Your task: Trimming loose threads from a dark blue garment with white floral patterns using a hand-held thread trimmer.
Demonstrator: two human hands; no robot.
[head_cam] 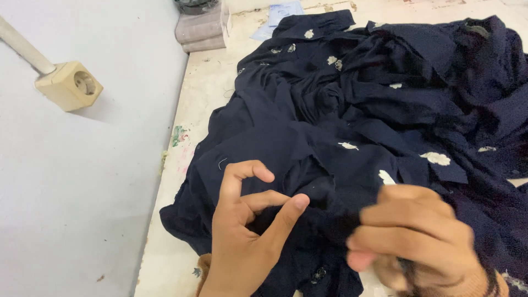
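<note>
Our left hand (pixel 247 231) rests on the dark garment (pixel 357 121), fingers curled loosely, gripping nothing. Our right hand (pixel 423 242), blurred and cut off below, is closed over the fabric; we cannot tell what it pinches.

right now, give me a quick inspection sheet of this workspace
surface: pale worn tabletop, stained and flecked with paint
job's things: crumpled dark navy garment with small white embroidered motifs, spread over most of the table
clutter: folded grey cloth and a light blue packet at the far edge
hands: left hand resting on the fabric, fingers curled; right hand bunched on the fabric, blurred
cables: nothing seen
surroundings: grey wall with a beige socket on a conduit
</note>
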